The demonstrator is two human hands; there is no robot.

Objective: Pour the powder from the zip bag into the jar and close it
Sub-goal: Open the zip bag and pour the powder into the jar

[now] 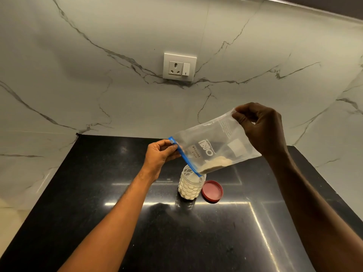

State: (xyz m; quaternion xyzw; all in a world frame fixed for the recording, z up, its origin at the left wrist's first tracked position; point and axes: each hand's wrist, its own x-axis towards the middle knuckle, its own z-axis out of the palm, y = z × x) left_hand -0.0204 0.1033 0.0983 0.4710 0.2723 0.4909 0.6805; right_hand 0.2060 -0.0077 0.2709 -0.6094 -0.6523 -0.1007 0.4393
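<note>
Both arms come in from the lower edge and reach forward, bare from the elbow down. The left forearm rises slantwise from the lower left, with the wrist bent a little. The left hand (pixel 160 155) has its fingers curled, and the thumb and forefinger pinch the blue zip strip (pixel 184 157) near its upper end. The right arm comes from the lower right and is raised higher. The right hand (pixel 261 128) bends downward at the wrist, its back toward the camera. Its fingertips (pixel 238 114) pinch the upper corner of the zip bag (pixel 220 142).
</note>
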